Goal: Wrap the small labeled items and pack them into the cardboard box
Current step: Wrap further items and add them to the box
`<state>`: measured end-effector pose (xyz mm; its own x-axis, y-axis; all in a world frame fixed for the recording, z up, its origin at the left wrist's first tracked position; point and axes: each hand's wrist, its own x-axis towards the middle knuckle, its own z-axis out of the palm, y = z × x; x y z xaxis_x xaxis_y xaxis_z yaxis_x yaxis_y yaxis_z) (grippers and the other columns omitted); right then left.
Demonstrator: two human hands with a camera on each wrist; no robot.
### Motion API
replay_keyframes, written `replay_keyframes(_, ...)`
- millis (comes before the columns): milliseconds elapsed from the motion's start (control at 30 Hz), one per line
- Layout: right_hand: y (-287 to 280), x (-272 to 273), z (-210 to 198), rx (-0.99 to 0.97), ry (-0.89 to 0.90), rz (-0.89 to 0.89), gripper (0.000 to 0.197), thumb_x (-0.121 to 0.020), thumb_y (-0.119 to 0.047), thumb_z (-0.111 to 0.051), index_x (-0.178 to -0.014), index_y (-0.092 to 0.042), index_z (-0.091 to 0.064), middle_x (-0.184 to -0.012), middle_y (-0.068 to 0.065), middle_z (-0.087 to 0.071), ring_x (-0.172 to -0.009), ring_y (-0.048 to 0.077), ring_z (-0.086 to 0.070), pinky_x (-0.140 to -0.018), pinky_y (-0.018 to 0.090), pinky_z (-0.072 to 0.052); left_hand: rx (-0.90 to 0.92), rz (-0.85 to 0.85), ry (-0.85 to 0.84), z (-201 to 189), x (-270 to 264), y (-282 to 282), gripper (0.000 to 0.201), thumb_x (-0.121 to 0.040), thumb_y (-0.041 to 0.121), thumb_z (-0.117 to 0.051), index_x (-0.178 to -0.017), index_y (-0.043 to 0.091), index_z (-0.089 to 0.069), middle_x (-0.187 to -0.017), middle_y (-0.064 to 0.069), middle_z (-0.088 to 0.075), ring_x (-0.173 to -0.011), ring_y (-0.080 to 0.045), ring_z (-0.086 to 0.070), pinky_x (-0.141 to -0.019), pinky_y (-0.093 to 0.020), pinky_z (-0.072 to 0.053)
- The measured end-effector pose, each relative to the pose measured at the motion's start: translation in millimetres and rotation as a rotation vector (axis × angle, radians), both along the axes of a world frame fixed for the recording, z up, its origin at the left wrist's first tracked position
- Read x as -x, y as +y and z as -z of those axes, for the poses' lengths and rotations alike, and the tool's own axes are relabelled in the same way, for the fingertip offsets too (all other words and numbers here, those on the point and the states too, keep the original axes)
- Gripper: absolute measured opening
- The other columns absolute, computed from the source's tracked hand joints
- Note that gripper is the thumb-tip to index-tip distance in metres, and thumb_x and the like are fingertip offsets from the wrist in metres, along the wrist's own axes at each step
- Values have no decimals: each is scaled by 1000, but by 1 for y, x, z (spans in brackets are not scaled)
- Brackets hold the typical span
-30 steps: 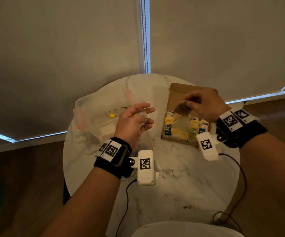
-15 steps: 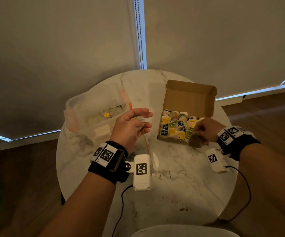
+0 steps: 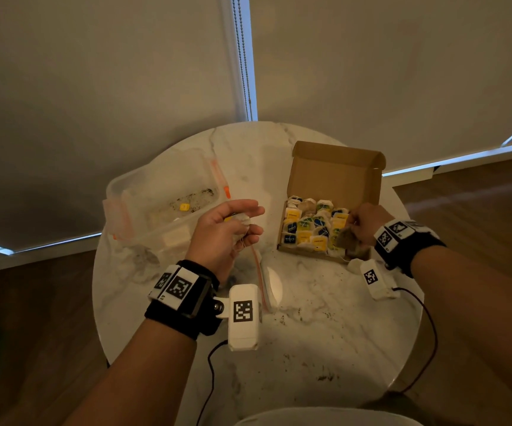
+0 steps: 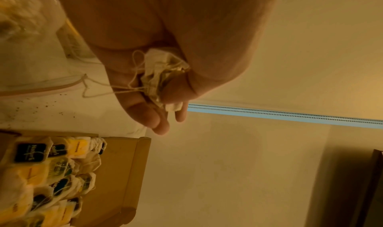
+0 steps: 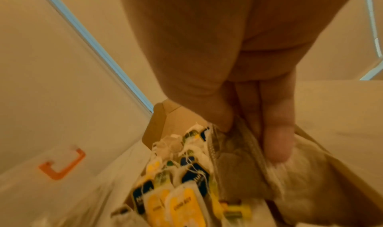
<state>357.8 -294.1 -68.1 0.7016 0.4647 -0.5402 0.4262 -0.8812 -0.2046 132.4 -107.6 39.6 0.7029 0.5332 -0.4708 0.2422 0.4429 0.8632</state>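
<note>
Landmark: the cardboard box (image 3: 334, 176), lid up, on the round marble table (image 3: 310, 333); every place below is read from it.
Step in hand: packing, in my judgement. You are setting one tea bag into the box while the next waits in your other hand.
Left hand (image 3: 222, 233): nearer you than the box and to its left, raised off the table. Thumb and curled fingers (image 4: 145, 114) pinch a small crumpled tea bag (image 4: 161, 76); its string (image 4: 116, 88) dangles in loose loops, not yet wound.
Right hand (image 3: 366, 224): at the box's near right corner. Thumb and fingers (image 5: 277, 142) are clamped on a brownish tea bag (image 5: 238, 163), which hangs at the box rim; the views do not settle whether it touches the bags inside.
Box contents: rows of labeled tea bags (image 3: 313, 226), yellow, blue and green tags, filling most of the floor.
Next move, my call: ease the brown bag into whatever gap remains at that corner and let go without dragging its neighbours' strings. Then wind the loose string round the left bag.
Left of the box: a clear plastic container (image 3: 159, 198) with orange clips, one yellow tag (image 3: 184, 206) inside.
</note>
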Motion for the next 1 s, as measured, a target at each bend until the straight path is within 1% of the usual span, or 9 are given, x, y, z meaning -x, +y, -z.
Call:
replay_keyframes(200, 0, -1, 3, -32, -113, -17, 15, -86, -15, -68, -102, -15, -65, -106, 11, -65, -96, 30, -63, -87, 39, -54, 1, -3, 10, 1, 1, 1, 41, -89, -17, -38, -111, 3, -66, -104, -10, -72, -67, -12, -64, -64, -20, -55)
replay_keyframes(367, -5, -1, 7, 2, -120, -33, 9, -85, -15, -66, -92, -10, -64, -97, 14, -66, -91, 32, -64, -81, 37, -54, 1, -12, -1, 0, 2, 1, 41, -89, -17, -37, -112, 2, -65, -101, -9, -72, -65, -12, -64, -62, -19, -55)
replay_keyframes(500, -9, 4, 5, -18, -11, -77, 7, -84, -16, -71, -89, -11, -73, -91, 4, -69, -89, 23, -65, -76, 28, -51, -1, -15, -1, 0, 3, 1, 40, -89, -17, -38, -111, 2, -65, -102, -9, -72, -64, -11, -64, -62, -19, -54)
replay_keyframes(567, -13, 8, 1, -51, 6, -61, 13, -85, -24, -71, -85, -12, -76, -86, 2, -70, -85, 21, -66, -69, 26, -47, -5, -15, 2, 0, 3, 1, 40, -89, -17, -38, -110, 3, -66, -104, -10, -72, -64, -11, -64, -62, -19, -54)
replay_keyframes(633, -18, 15, -6, -55, 21, -48, 23, -80, -38, -74, -75, -16, -76, -74, 0, -69, -75, 18, -65, -61, 26, -46, -5, -12, 3, -1, 4, 1, 41, -89, -17, -38, -109, 4, -66, -105, -11, -72, -65, -12, -64, -62, -19, -55)
replay_keyframes(700, -23, 24, -9, 50, 39, -143, 28, -76, -43, -77, -77, -15, -75, -78, 0, -69, -77, 17, -64, -64, 26, -48, -2, -9, -1, -1, 3, 0, 40, -89, -17, -38, -109, 4, -66, -105, -11, -72, -65, -12, -64, -62, -19, -55)
replay_keyframes(767, -28, 33, -6, 116, 16, -226, 16, -79, -30, -77, -85, -15, -74, -84, 0, -66, -87, 20, -64, -70, 27, -49, 1, -6, -5, -3, 2, -2, 41, -89, -17, -37, -110, 3, -66, -105, -11, -72, -65, -12, -64, -62, -19, -55)
replay_keyframes(833, -34, 37, -3, 48, -7, -220, 4, -80, -17, -73, -84, -17, -73, -81, -2, -62, -88, 21, -63, -69, 25, -44, -1, -2, -7, -4, 2, -3, 41, -89, -17, -37, -112, 2, -65, -105, -11, -72, -65, -12, -64, -63, -20, -54)
replay_keyframes(1000, -40, 36, -20, -239, 7, -135, 14, -80, -14, -73, -75, -22, -62, -77, -6, -62, -73, 12, -59, -63, 18, -40, -4, -13, -8, -6, 4, -4, 40, -89, -17, -38, -115, -1, -64, -104, -11, -71, -66, -12, -63, -63, -20, -54)
